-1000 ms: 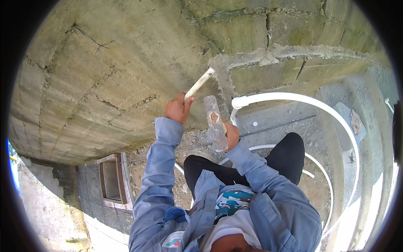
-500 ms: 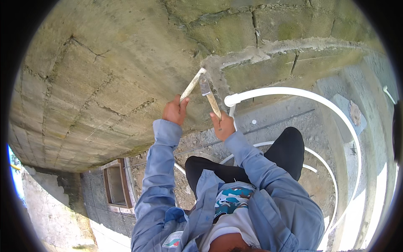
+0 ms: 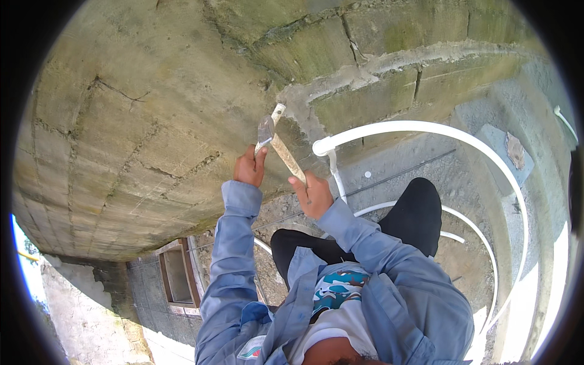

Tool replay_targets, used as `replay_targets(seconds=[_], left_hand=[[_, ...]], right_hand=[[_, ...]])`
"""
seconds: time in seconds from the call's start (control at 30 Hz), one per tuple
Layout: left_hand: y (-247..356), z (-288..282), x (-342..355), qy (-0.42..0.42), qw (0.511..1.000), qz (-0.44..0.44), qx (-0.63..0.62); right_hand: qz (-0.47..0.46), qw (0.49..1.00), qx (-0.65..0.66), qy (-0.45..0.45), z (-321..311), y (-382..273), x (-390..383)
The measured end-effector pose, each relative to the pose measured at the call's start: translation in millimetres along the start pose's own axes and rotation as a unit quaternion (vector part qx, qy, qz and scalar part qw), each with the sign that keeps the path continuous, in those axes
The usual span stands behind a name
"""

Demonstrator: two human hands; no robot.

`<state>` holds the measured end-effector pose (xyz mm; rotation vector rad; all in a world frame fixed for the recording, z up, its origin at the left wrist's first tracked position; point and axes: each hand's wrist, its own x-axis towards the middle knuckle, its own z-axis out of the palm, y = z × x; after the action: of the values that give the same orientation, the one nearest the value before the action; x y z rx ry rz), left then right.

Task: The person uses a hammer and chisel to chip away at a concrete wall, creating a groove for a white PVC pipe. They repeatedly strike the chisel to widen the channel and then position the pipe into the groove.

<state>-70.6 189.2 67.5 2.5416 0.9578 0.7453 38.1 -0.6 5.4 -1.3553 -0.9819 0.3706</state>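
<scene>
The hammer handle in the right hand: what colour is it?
The hammer handle is pale cream-tan, with brownish mottling; the head view shows it best.

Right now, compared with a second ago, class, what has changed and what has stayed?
The grey-headed, wooden-handled hammer in the right hand has swung up and left in view, its head now overlapping the narrow off-white bar in the left hand. Both hands kept their holds; nothing was released.
</scene>
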Motion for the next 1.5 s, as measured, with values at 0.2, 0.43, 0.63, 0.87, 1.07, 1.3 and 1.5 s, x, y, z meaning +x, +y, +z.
replay_targets(seconds=[0.2,0.43,0.63,0.87,1.07,1.3,1.5], left_hand=[[-2,8,2,-0.019,0.999,-0.022,-0.021],[-39,13,-5,0.021,0.995,0.016,-0.097],[-2,7,0,-0.007,0.998,-0.024,-0.050],[-9,15,4,-0.007,0.998,-0.020,-0.055],[-6,19,-2,0.050,0.997,-0.012,-0.057],[68,3,-13,0.036,0.995,-0.020,0.091],[185,-21,10,0.020,0.966,-0.039,0.255]], right_hand=[[0.057,0.992,-0.110,-0.008,-7,35,18],[-0.133,0.990,0.003,0.054,-8,6,0],[0.002,0.999,-0.038,-0.008,-7,12,1],[0.031,0.998,-0.062,-0.006,-13,28,11],[-0.011,0.996,-0.007,-0.092,-37,-16,-23],[0.028,0.985,0.015,-0.170,-119,-72,-39],[0.061,0.994,0.015,-0.090,-173,-84,-47]])
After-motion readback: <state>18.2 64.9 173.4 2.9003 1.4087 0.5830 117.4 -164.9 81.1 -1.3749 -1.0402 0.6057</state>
